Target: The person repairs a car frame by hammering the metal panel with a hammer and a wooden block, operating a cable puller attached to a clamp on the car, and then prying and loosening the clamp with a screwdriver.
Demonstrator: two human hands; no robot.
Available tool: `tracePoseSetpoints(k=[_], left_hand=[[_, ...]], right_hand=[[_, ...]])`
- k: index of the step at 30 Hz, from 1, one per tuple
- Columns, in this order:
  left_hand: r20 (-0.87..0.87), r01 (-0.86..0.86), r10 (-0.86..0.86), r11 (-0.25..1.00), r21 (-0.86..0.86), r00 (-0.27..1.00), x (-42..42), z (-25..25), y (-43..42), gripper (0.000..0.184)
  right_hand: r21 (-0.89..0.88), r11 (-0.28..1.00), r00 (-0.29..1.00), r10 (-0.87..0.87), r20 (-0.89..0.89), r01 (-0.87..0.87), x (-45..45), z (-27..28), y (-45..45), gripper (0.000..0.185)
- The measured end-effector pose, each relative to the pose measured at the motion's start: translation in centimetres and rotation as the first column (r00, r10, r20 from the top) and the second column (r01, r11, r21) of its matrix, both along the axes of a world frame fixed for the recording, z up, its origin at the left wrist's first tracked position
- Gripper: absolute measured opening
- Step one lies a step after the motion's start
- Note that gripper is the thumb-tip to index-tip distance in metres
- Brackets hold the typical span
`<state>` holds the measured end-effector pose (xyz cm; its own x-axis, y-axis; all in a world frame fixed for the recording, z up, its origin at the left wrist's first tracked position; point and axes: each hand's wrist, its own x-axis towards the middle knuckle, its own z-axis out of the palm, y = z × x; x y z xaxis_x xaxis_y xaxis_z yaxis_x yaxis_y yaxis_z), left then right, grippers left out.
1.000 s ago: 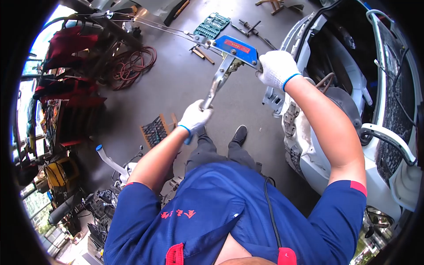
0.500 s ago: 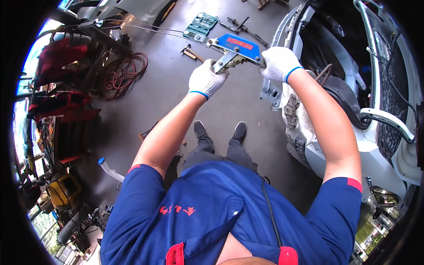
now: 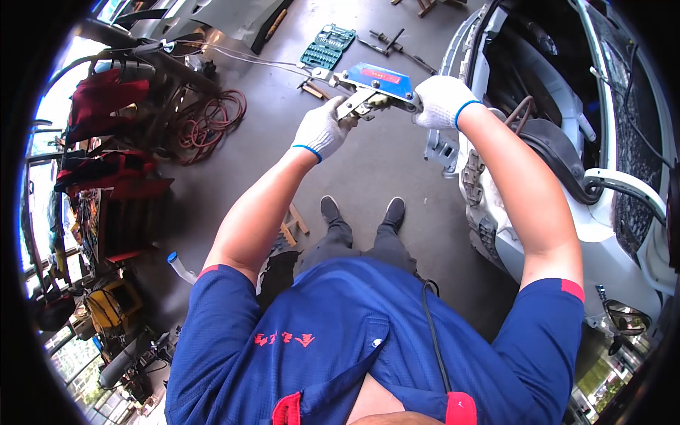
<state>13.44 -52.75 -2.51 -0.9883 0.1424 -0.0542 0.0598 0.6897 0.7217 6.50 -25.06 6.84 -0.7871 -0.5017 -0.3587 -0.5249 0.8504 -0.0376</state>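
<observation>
A cable puller [image 3: 382, 78] with a blue side plate, a red label and a metal lever is held up between both gloved hands. My left hand [image 3: 322, 129] is closed around the lever at its lower left. My right hand [image 3: 445, 103] grips the puller's right end, its fingertips partly hidden behind the metal. Two thin wire ropes [image 3: 248, 58] run from the puller's left end to a dark metal frame [image 3: 152, 51] at upper left. Both gloves are white knit with blue cuffs.
A car body with its front opened up [image 3: 559, 163] stands close on the right. On the floor ahead lie a green socket set case [image 3: 328, 47], a hammer [image 3: 312, 88] and metal bars [image 3: 393, 48]. A coiled red hose [image 3: 207, 127] lies left, near a red tool cabinet [image 3: 131, 219].
The puller's lever and my left hand have swung slightly left and down. My right hand has shifted slightly left. The camera view has shifted a little as well.
</observation>
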Motion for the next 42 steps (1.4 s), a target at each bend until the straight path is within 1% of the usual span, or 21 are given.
tracePoseSetpoints(k=[2,4,7,13,17,18,20,22,24,26,28,30,32,34,36,37,38,39,40,41,42], left_hand=[[0.023,0.047,-0.047,0.999,-0.011,0.999,0.6,-1.0,-0.4,0.036],[0.066,0.040,-0.037,0.998,-0.047,0.997,2.0,-2.2,-0.2,0.027],[0.126,0.026,-0.026,1.000,0.001,0.992,3.3,-3.0,0.1,0.032],[0.164,0.055,-0.039,0.994,-0.091,0.986,2.0,-2.8,0.6,0.027],[0.223,0.002,0.006,0.999,-0.036,0.975,2.1,-4.5,2.8,0.026],[0.183,0.014,0.005,0.995,-0.102,0.983,2.2,-5.1,4.0,0.029],[0.155,0.022,-0.004,0.993,-0.115,0.988,2.8,-5.2,6.2,0.033],[0.195,-0.016,0.027,0.998,-0.058,0.981,4.1,-5.5,6.9,0.035],[0.192,-0.040,0.047,0.998,-0.040,0.980,4.2,-6.1,6.7,0.035],[0.199,-0.014,0.027,0.998,-0.066,0.980,4.4,-5.7,4.8,0.037],[0.199,0.030,-0.012,0.995,-0.090,0.980,4.1,-5.4,3.1,0.041],[0.226,0.057,-0.039,0.996,-0.074,0.973,3.2,-4.8,2.3,0.042],[0.246,0.068,-0.047,0.995,-0.076,0.968,2.4,-5.7,2.0,0.041],[0.282,0.052,-0.045,0.998,-0.018,0.958,1.9,-7.6,1.8,0.039],[0.325,0.097,-0.092,0.995,-0.001,0.941,1.8,-7.8,1.7,0.044],[0.326,0.135,-0.122,0.991,-0.016,0.938,1.5,-8.0,1.6,0.046],[0.329,0.165,-0.148,0.986,-0.026,0.933,1.4,-8.4,1.7,0.048],[0.372,0.240,-0.204,0.969,-0.052,0.906,0.9,-8.0,1.7,0.048],[0.378,0.296,-0.258,0.954,-0.046,0.889,0.6,-8.5,1.6,0.048],[0.385,0.355,-0.310,0.934,-0.049,0.869,0.4,-9.1,1.3,0.049],[0.386,0.415,-0.363,0.908,-0.058,0.848,-0.2,-9.1,1.1,0.049]], right_hand=[[0.009,1.000,0.998,0.024,0.052,-0.024,0.5,0.3,-0.2,0.031],[0.037,0.999,0.998,0.033,0.062,-0.035,0.9,-0.4,-0.1,0.031],[0.065,0.996,0.991,0.047,0.124,-0.055,1.4,0.2,-0.5,0.029],[0.062,0.998,0.991,0.009,0.131,-0.017,1.3,0.5,-0.3,0.029],[0.087,0.996,0.996,-0.025,0.090,0.017,1.6,-1.5,1.1,0.031],[0.092,0.996,0.997,-0.022,0.071,0.015,1.8,-2.1,1.4,0.031],[0.169,0.985,0.989,-0.069,0.129,0.047,1.8,-1.8,1.6,0.031],[0.217,0.976,0.980,-0.051,0.193,0.008,1.6,-1.8,1.4,0.032],[0.167,0.986,0.986,-0.030,0.163,0.003,1.8,-2.4,1.5,0.031],[0.200,0.979,0.983,-0.071,0.172,0.036,1.8,-3.0,0.8,0.029],[0.155,0.988,0.984,-0.037,0.174,0.010,1.8,-2.5,0.6,0.028],[0.118,0.989,0.990,-0.098,0.101,0.085,2.6,-2.7,0.7,0.024],[0.043,0.984,0.970,-0.162,-0.184,0.173,4.7,-3.9,0.3,0.022],[-0.216,0.959,0.897,-0.252,-0.364,0.182,8.0,-2.2,-1.3,0.023],[-0.581,0.801,0.807,-0.436,-0.398,0.146,11.6,-1.9,-2.6,0.026],[-0.698,0.683,0.772,-0.558,-0.306,0.217,13.4,-3.4,-2.7,0.029],[-0.767,0.516,0.690,-0.711,-0.134,0.382,15.2,-5.3,-2.9,0.040],[-0.766,0.272,0.540,-0.834,0.113,0.582,15.9,-6.6,-2.8,0.046],[-0.692,-0.003,0.337,-0.872,0.355,0.722,16.7,-7.9,-2.7,0.053],[-0.653,-0.177,0.224,-0.847,0.482,0.737,16.8,-10.1,-1.8,0.062],[-0.702,-0.407,0.227,-0.749,0.623,0.584,16.5,-13.0,-1.3,0.058]])
